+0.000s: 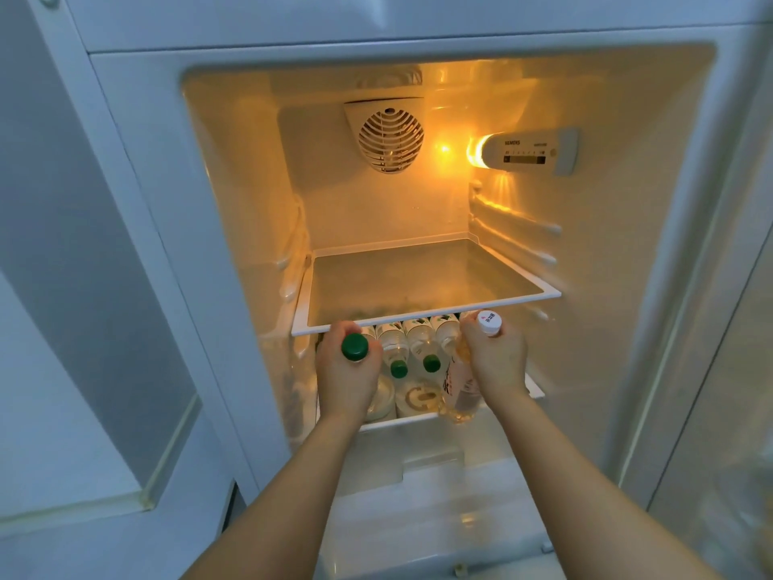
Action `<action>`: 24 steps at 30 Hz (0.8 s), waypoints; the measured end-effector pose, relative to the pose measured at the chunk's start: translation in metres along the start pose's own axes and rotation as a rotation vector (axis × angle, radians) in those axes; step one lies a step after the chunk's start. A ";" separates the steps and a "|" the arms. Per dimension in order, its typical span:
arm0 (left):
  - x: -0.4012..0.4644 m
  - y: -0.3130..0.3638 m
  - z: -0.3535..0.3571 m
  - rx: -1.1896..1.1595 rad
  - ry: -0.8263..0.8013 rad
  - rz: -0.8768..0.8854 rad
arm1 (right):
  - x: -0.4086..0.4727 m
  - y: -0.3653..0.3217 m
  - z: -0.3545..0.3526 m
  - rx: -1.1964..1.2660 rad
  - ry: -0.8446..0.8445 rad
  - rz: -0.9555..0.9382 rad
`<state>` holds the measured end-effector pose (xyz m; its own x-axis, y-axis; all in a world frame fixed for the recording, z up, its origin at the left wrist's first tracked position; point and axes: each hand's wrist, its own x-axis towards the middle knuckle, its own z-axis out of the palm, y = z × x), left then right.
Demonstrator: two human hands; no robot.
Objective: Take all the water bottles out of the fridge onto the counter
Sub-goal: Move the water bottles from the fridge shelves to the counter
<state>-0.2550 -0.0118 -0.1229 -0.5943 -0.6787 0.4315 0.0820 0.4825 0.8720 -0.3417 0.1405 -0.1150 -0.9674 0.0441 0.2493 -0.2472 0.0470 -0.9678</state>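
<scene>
Left hand (345, 372) grips green-capped bottle (354, 347) by neck, fingers curled round it. Right hand (495, 357) clamps on white-capped bottle (460, 391) at 3 o'clock of left; clear plastic, pale yellowish liquid, pink label. Both held at front edge of lower shelf (418, 419). Behind, between hands, more bottles (414, 349) lie on lower shelf, green caps pointing outward. Above, glass shelf (422, 322), white trim. Far wall: round fan grille (391, 140) at 12 o'clock, lit control panel (527, 151) at 1 o'clock. Fridge (627, 286) interior white, amber glow.
</scene>
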 end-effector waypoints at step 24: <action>-0.148 0.072 -0.220 -0.135 -0.016 -0.197 | -0.223 -0.096 -0.001 -0.020 -0.314 -0.058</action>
<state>0.0148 0.0014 -0.0732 -0.6221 -0.7430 0.2467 0.0686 0.2622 0.9626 -0.1020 0.1276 -0.0773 -0.9222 -0.2689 0.2781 -0.3042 0.0602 -0.9507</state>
